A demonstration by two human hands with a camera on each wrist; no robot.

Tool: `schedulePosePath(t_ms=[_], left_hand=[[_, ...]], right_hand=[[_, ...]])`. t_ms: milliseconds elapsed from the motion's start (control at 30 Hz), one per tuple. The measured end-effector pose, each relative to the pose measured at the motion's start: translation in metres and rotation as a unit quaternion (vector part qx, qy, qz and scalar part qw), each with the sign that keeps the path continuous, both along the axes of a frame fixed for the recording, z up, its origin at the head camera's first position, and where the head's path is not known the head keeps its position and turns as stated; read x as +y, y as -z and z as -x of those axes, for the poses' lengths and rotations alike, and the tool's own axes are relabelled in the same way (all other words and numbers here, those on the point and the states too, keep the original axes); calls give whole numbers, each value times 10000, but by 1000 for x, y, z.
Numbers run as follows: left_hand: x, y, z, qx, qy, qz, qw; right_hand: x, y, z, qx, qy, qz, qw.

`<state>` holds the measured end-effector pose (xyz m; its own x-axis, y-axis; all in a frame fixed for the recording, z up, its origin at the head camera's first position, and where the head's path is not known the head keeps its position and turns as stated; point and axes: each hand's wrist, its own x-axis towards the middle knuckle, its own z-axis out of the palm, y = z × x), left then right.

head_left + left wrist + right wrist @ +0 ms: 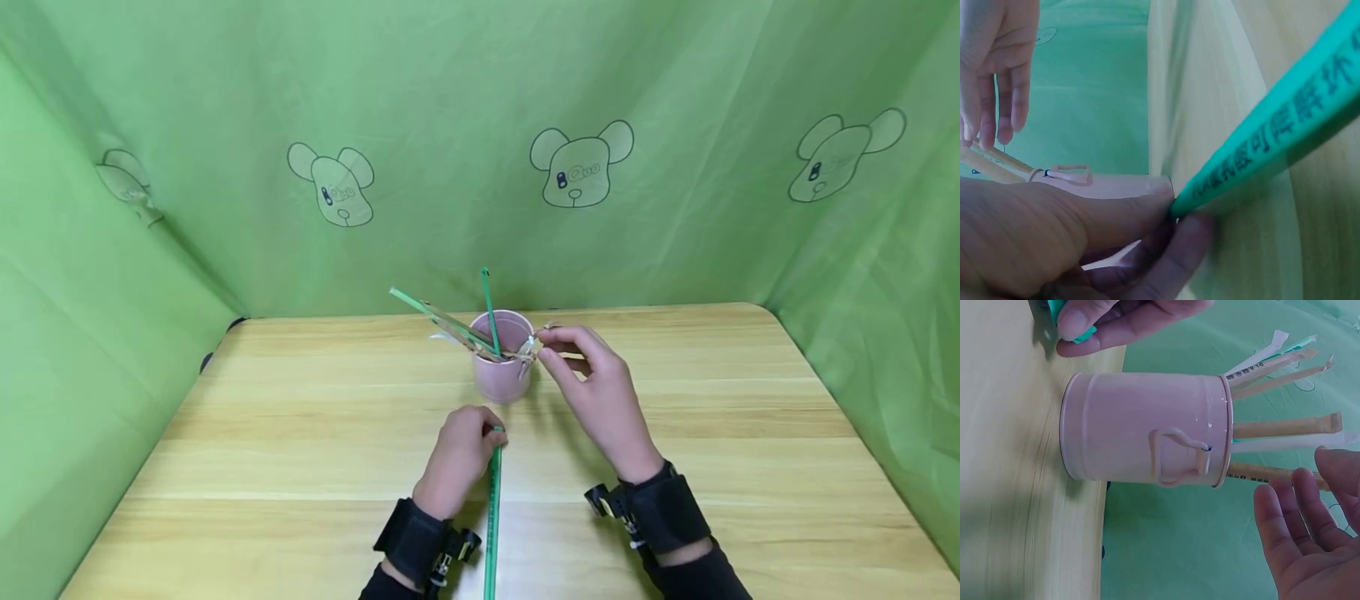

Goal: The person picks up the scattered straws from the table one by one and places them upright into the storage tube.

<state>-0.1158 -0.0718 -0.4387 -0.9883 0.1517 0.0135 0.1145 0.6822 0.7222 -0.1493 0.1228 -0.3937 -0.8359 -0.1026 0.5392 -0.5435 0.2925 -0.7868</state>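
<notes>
My left hand (pixel 467 446) pinches the end of a green straw (pixel 492 525) between thumb and fingertips. In the left wrist view dark print runs along this straw (pixel 1272 131). A pink bucket (pixel 501 383) stands upright in front of it, with several paper-wrapped straws inside: green (pixel 489 308), brown (pixel 1288 426) and white (pixel 1291 443). At the bucket's right rim is my right hand (pixel 596 379); its thumb and fingers are apart and slightly bent. In the right wrist view these fingers (pixel 1300 515) lie beside the brown straws' outer ends; whether they touch one I cannot tell.
A pink handle loop (pixel 1179 459) hangs on the bucket's side. The wooden table (pixel 300 442) spreads around both hands. Green cloth (pixel 450 100) with printed bear heads closes off the back and both sides. Each wrist wears a black strap (pixel 663 512) with a small camera.
</notes>
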Motion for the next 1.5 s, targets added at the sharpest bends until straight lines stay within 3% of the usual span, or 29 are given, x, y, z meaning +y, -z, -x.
schedulePosePath(t_ms=[333,600,733,1000,1167,1500], left_hand=[[-6,0,4,774,282,-568,9950],[-10,-4,8,850,135,-660,9941],[-10,-6,9,1052,-1,-763,9915],[-11,-9,12,1930,-254,-978,9760],[-13,-16,10,2024,-430,-1272,9700],[-16,-45,2,2472,-494,-2012,9466]], right_hand=[[1,1,2,-160,-75,-88,9998],[3,3,0,-377,-116,-332,9987],[8,7,-1,-437,-106,-511,9977],[12,11,-2,-684,-234,-839,9938],[11,14,-1,-869,-258,-1165,9890],[6,21,1,-909,-535,-1294,9860]])
